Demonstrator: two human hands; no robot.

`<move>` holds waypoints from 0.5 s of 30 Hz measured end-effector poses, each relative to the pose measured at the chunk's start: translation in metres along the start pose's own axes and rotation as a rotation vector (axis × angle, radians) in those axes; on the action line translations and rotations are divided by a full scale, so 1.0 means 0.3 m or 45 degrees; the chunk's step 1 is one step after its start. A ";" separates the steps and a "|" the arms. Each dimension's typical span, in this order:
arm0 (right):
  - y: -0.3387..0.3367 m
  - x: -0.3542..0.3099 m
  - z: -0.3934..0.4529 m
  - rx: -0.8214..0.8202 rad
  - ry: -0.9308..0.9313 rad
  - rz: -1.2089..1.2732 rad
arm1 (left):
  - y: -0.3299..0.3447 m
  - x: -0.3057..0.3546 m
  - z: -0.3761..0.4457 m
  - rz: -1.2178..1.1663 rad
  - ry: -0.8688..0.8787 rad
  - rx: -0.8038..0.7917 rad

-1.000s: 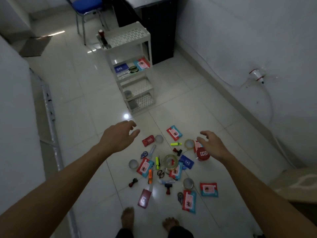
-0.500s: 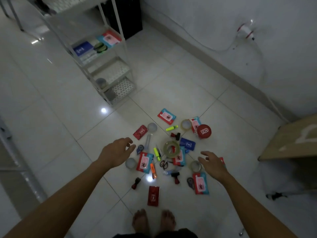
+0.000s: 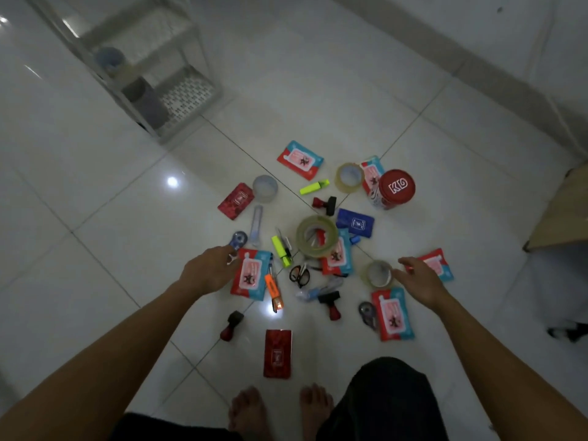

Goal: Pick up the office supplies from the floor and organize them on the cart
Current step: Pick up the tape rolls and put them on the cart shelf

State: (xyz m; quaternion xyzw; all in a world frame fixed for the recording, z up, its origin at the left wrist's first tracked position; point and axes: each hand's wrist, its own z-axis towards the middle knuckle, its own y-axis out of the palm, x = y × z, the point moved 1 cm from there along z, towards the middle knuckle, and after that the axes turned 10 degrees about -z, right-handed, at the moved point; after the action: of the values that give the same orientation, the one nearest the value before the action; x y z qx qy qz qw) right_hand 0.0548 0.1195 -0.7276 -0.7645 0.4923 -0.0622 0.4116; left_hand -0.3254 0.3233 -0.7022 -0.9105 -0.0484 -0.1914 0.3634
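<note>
Nearest the person's bare feet lies one dark red card pack (image 3: pixel 277 353), and the count runs outward from the big tape roll (image 3: pixel 316 235) at the heart of the pile. On the near side of that roll sit two red-handled stamps (image 3: pixel 231 326), one orange highlighter (image 3: pixel 273 289), one pair of scissors (image 3: pixel 299 275) and a tape dispenser (image 3: pixel 368 313) beside a red-and-blue packet (image 3: pixel 393 315). I count six such packets in all, though overlap makes that uncertain. The left hand (image 3: pixel 208 270) hovers to the near left of the roll, fingers loosely curled and seemingly holding nothing; whether it touches the packet at its fingertips I cannot tell. The right hand (image 3: pixel 420 280) is spread just beside a smaller tape roll (image 3: pixel 378 274), gripping nothing. Four tape rolls show on the floor (image 3: pixel 111 218), with two yellow highlighters (image 3: pixel 281 249), a second dispenser (image 3: pixel 239 240) and a blue card pack (image 3: pixel 354 222). Beyond the roll stand a third stamp (image 3: pixel 324 205), another red card pack (image 3: pixel 236 200) and one red-lidded tub (image 3: pixel 393 189). The cart (image 3: pixel 165 100) is far left. The likely trouble, I judge, is crowding: a reach into the overlapping heap could scatter pens or send a tape rolling, and the dim light may hide small items, while the feet stand close to the near pack.
</note>
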 end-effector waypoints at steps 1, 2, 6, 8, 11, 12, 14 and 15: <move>0.039 0.029 0.043 0.004 -0.005 -0.037 | 0.048 -0.036 0.055 0.017 -0.003 0.011; 0.083 0.060 0.093 0.007 -0.011 -0.060 | 0.093 -0.075 0.110 0.049 -0.013 0.021; 0.271 0.161 0.253 0.006 -0.003 -0.200 | 0.252 -0.239 0.283 0.227 -0.171 0.135; 0.354 0.196 0.316 -0.009 0.031 -0.267 | 0.315 -0.312 0.340 0.166 -0.299 0.197; 0.438 0.204 0.391 0.038 0.077 -0.313 | 0.377 -0.394 0.396 0.088 -0.439 0.233; 0.462 0.212 0.422 0.060 0.088 -0.323 | 0.393 -0.417 0.410 0.062 -0.461 0.226; 0.484 0.205 0.455 0.104 0.092 -0.356 | 0.425 -0.451 0.436 0.007 -0.458 0.207; 0.486 0.201 0.465 0.122 0.085 -0.377 | 0.437 -0.464 0.448 -0.014 -0.444 0.202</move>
State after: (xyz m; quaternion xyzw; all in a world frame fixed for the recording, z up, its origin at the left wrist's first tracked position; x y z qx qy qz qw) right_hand 0.0530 0.1245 -0.9381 -0.8056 0.3842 -0.1709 0.4173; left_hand -0.3818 0.3261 -0.9289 -0.8980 -0.1305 -0.0283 0.4193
